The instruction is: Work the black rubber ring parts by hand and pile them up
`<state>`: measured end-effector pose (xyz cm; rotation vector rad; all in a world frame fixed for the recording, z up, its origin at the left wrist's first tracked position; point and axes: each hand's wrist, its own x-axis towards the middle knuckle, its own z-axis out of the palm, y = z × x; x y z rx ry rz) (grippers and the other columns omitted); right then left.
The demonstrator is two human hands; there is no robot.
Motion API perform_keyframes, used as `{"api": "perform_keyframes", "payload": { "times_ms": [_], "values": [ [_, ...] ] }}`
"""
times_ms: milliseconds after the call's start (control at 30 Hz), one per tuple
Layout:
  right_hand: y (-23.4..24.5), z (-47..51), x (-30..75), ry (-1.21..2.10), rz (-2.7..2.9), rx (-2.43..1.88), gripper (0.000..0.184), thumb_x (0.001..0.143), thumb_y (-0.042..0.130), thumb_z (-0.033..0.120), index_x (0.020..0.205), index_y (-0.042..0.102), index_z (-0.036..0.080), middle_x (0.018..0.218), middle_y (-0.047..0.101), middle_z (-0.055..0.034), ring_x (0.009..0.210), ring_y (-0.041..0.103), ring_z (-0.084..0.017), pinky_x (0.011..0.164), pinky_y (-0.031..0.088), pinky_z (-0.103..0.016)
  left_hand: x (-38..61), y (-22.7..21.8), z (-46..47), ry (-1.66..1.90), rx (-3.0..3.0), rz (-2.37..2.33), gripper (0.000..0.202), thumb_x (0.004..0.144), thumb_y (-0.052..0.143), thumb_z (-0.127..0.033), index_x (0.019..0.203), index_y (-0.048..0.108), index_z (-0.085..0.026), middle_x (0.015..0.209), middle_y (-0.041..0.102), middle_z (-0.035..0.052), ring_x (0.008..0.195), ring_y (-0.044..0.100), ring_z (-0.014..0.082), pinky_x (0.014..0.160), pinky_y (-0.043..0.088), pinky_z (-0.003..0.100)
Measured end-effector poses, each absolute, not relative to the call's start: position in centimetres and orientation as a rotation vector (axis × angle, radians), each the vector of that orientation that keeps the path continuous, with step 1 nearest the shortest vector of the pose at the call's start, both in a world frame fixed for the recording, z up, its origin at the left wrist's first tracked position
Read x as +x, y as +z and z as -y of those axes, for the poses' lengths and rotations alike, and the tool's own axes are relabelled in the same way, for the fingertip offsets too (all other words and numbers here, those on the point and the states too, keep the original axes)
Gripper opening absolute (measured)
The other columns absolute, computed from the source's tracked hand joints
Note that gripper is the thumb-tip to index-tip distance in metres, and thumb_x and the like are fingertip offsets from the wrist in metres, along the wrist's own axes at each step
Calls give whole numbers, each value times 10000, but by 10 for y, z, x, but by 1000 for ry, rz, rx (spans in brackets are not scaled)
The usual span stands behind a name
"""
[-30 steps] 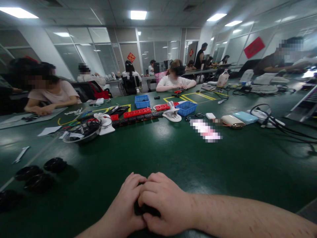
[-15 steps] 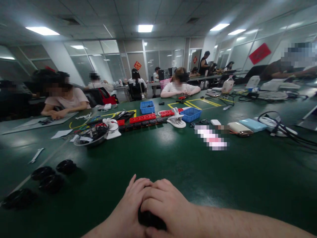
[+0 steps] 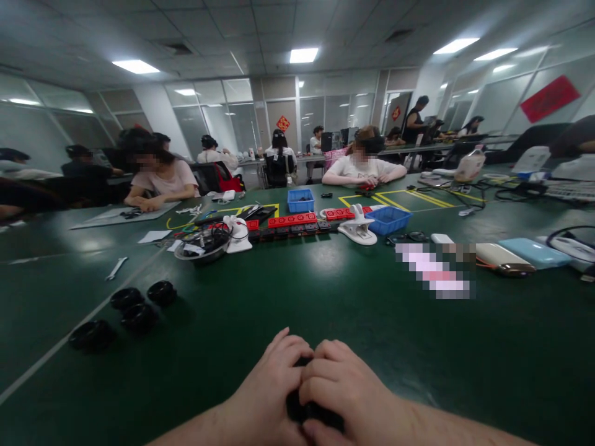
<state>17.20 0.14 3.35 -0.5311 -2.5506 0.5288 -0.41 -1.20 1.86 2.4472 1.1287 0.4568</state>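
1. Our left hand [image 3: 269, 387] and right hand [image 3: 346, 396] are pressed together low at the near edge of the green surface [image 3: 372, 328], with the fingers of both curled over a small black part [image 3: 304, 412].
2. The black part sits between the two palms. Only a dark sliver shows, so we cannot tell its shape.
3. Left of the black part and a little beyond it, four black discs [image 3: 139, 317] lie close together on the surface.
4. Farther beyond those, a small wrench [image 3: 115, 269] lies flat.
5. Well beyond the black part and to the left, a bowl [image 3: 202, 248] holds tangled cables.
6. Straight beyond the black part runs a red-and-black strip [image 3: 290, 223], with a white clamp [image 3: 357, 230] and a blue basket [image 3: 388, 220] at its right end.
7. Beyond and right of the black part lie two flat power banks [image 3: 504, 257].
8. Farthest from the black part, a person in a white shirt [image 3: 360, 167] sits at the far side of the surface with both hands down on it.
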Motion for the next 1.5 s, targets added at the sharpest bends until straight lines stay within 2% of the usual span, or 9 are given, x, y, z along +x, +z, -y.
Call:
{"api": "perform_keyframes", "payload": {
  "times_ms": [300, 467, 600, 700, 900, 1033, 1167, 1367, 1500],
  "values": [
    [37, 2, 170, 664, 2538, -346, 211, 723, 436, 127, 813, 614, 195, 775, 665, 5, 769, 489, -162, 820, 360, -334, -10, 19, 11, 337, 2437, -1067, 553, 512, 748, -352, 1047, 619, -300, 1343, 405, 38, 1254, 315, 338, 1060, 119, 556],
    [46, 3, 172, 658, 2537, -336, 279, 791, 474, 184, 1051, 574, 194, 977, 658, -13, 898, 492, -180, 825, 327, -350, -10, 22, 14, 375, 2404, -1115, 764, 518, 739, -449, 1209, 481, -250, 1269, 471, 74, 1219, 361, 325, 1053, 102, 590],
    [45, 3, 172, 672, 2454, -578, 321, 723, 621, 313, 996, 557, 156, 947, 625, -49, 830, 479, -188, 748, 344, -340, -3, 27, 18, 485, 2374, -1239, 686, 520, 719, -563, 1055, 538, -173, 1029, 554, 72, 1037, 494, 283, 1062, 82, 586],
    [39, 3, 171, 601, 2469, -686, 271, 673, 676, 343, 844, 569, 162, 817, 618, -28, 763, 463, -180, 704, 338, -333, 2, 27, 22, 441, 2365, -1312, 681, 497, 719, -597, 973, 554, -140, 993, 539, 99, 986, 504, 307, 1026, 113, 642],
    [33, 0, 169, 533, 2545, -647, 150, 660, 679, 249, 730, 569, 173, 713, 614, 11, 746, 469, -154, 696, 343, -304, 2, 14, 24, 503, 2330, -1338, 348, 540, 725, -388, 791, 590, -188, 969, 535, 50, 968, 507, 253, 1053, 143, 561],
    [38, 2, 169, 597, 2534, -547, 54, 681, 590, 161, 732, 585, 174, 704, 616, 12, 727, 474, -137, 691, 353, -291, 0, 13, 17, 517, 2333, -1187, 378, 513, 747, -337, 846, 613, -220, 992, 530, 20, 957, 502, 231, 1027, 257, 476],
    [39, 5, 167, 637, 2542, -476, 151, 636, 456, 97, 680, 576, 176, 667, 608, 0, 680, 468, -138, 659, 352, -295, -4, 16, 12, 480, 2370, -1014, 322, 502, 749, -248, 804, 635, -238, 1037, 519, 0, 1034, 464, 241, 973, 344, 379],
    [37, 7, 168, 615, 2589, -451, 155, 634, 436, 109, 671, 573, 172, 661, 612, 14, 717, 480, -137, 697, 349, -306, -5, 19, 13, 440, 2355, -1012, 402, 504, 740, -264, 887, 619, -237, 1102, 523, 14, 1107, 445, 257, 1070, 196, 437],
    [40, 7, 172, 608, 2538, -435, 224, 711, 458, 191, 893, 588, 178, 867, 637, -25, 852, 486, -171, 765, 363, -325, -4, 22, 13, 418, 2337, -1053, 677, 505, 739, -346, 1134, 513, -239, 1153, 509, 41, 1112, 452, 275, 1072, 152, 514]
  ]
}}
